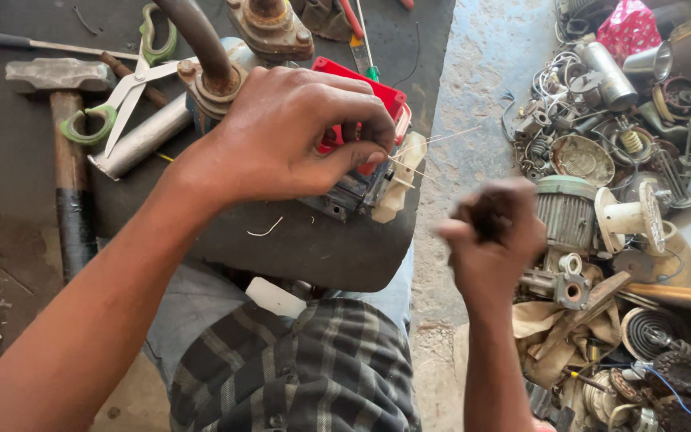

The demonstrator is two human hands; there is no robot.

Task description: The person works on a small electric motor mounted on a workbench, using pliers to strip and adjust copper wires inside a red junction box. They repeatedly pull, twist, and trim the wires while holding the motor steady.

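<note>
Left hand (293, 132) is clamped down on a small motor (361, 172) with a red housing and a cream plastic fan at its end, fingers curled over the top, grip closed on it. The motor sits near the front edge of the dark bench (337, 248), right above the person's lap. Right hand (493, 232) is off to the side over the concrete floor, closed into a fist (blurry, so I can't tell what's in it); a thin wire (433, 142) runs out from the motor. Green-handled scissors (125, 80) and a hammer (61, 80) lie further back on the bench. Scrap pile (617, 160) of motor parts on the right.
</note>
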